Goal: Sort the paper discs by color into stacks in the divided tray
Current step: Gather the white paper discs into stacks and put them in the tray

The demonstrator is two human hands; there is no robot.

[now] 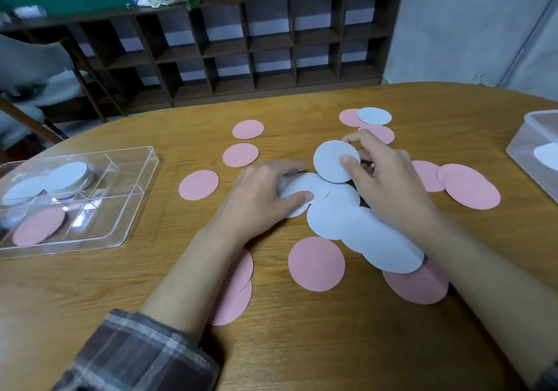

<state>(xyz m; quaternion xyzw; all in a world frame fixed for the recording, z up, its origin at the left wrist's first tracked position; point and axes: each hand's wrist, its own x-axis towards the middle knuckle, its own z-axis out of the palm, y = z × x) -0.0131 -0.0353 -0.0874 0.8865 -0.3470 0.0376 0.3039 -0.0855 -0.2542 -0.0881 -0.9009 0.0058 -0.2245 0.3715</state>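
Right hand (389, 185) in pinch on raised disc (329, 158), left hand (259, 197) flat on lower disc (317, 185); open tabletop (302, 345) nearside

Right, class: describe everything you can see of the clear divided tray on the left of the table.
The divided tray is clear, glossy plastic, rectangular with rounded corners and a raised rim, split into sections by thin clear walls. It lies flat on the wooden table, towards its left side. Its far-left section holds overlapping pale grey discs; its near-left section holds a pink disc.
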